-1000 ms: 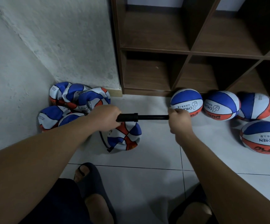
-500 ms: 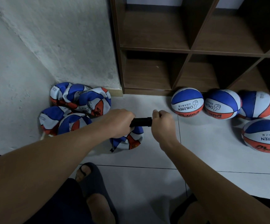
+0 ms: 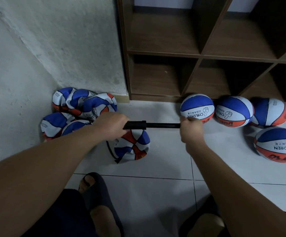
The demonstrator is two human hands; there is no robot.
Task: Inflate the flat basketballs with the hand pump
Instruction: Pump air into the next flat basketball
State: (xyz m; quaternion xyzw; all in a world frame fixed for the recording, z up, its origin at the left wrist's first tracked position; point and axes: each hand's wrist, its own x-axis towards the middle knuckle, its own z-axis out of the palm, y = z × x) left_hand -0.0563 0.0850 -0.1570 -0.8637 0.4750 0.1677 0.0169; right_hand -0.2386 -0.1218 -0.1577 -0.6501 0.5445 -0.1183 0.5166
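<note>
Black pump (image 3: 149, 125) rod longer now than 0.5 s ago.

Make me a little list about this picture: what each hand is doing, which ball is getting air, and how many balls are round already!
left hand: left hand grips the pump barrel
right hand: right hand holds the pump handle end, rod pulled out
ball being pumped: crumpled ball on the floor, joined by the black hose
round balls: four, by the wooden shelf
flat balls waiting: a pile in the wall corner
</note>
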